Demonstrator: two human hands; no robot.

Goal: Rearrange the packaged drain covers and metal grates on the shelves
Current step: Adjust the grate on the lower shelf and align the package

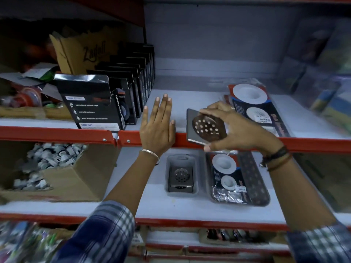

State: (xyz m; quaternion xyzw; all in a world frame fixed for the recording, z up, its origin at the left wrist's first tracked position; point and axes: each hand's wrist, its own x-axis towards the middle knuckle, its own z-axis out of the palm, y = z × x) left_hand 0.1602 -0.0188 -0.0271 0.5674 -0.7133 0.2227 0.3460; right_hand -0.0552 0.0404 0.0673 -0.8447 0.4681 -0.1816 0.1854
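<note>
right hand (pixel 235 128) grips metal grate (pixel 206 128); left hand (pixel 157 126) flat.

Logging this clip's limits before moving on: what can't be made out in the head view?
- Metal grate: its right edge is covered by the right hand.
- Price sticker on the upper drain cover pack: print too small.
- Goods at far right: blurred.
- Bottom shelf items: motion-blurred and cut off by the frame edge.
- Left hand: contact with the shelf edge is unclear.
</note>
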